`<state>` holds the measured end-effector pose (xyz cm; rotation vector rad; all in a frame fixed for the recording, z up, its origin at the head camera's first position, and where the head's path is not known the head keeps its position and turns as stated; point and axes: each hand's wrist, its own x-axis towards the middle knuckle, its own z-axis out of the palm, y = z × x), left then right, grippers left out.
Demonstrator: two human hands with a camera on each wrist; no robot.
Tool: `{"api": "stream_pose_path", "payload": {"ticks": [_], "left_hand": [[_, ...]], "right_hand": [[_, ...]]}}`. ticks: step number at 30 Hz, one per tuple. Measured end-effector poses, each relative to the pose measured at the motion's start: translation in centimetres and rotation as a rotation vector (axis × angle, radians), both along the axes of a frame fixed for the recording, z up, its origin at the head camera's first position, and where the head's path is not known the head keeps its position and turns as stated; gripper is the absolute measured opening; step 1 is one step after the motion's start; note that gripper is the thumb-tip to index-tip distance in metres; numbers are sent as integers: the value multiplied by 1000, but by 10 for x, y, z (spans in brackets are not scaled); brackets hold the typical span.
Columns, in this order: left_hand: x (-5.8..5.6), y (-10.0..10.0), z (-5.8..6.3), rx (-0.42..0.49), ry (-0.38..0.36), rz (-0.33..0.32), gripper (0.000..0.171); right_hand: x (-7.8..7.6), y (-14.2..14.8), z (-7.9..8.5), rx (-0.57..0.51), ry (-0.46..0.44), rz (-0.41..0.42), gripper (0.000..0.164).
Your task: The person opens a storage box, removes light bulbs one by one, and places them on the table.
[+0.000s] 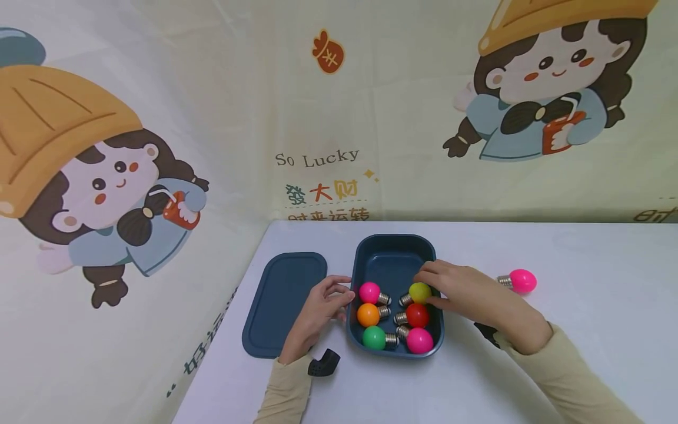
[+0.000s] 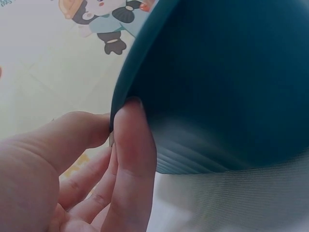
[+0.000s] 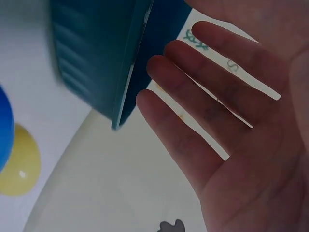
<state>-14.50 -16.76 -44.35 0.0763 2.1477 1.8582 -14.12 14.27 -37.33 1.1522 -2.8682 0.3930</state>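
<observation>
A dark blue plastic box (image 1: 394, 246) stands on the table with several light bulbs inside. Down its left side are a pink bulb (image 1: 369, 292), an orange bulb (image 1: 368, 315) and a green bulb (image 1: 374, 337). On the right lie a yellow bulb (image 1: 419, 292), a red bulb (image 1: 418, 315) and another pink bulb (image 1: 420, 340). My left hand (image 1: 319, 306) pinches the box's left rim between thumb and index finger. Over the right rim, beside the yellow bulb, is my right hand (image 1: 461, 288); its fingers (image 3: 183, 135) look straight and spread in the right wrist view, holding nothing.
Left of the box lies a flat blue lid (image 1: 283, 300). A pink bulb (image 1: 522, 281) rests on the table beyond my right forearm. Outside the box, the right wrist view shows a round blue thing (image 3: 5, 128) and a yellow one (image 3: 21, 166), both partly cut off.
</observation>
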Motion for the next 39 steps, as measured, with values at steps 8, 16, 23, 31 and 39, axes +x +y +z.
{"api": "stream_pose_path", "payload": {"ticks": [8,16,23,31,39], "left_hand": [[0,-1,-2,-6,11,2,45],[0,0,-1,-8,11,2,44],[0,0,-1,-12,5,0,44],[-1,3,0,4,12,-4,44],[0,3,1,1,14,3,44]], "right_hand": [[-7,-11,-5,0,-59,20,36],[-12,-17,-11,36,-78,26,36],[-15,-19,-17,40,-83,24,35],[-18,-19,-24,51,-62,27,29],[-22,-22,-27,59,-67,19,25]]}}
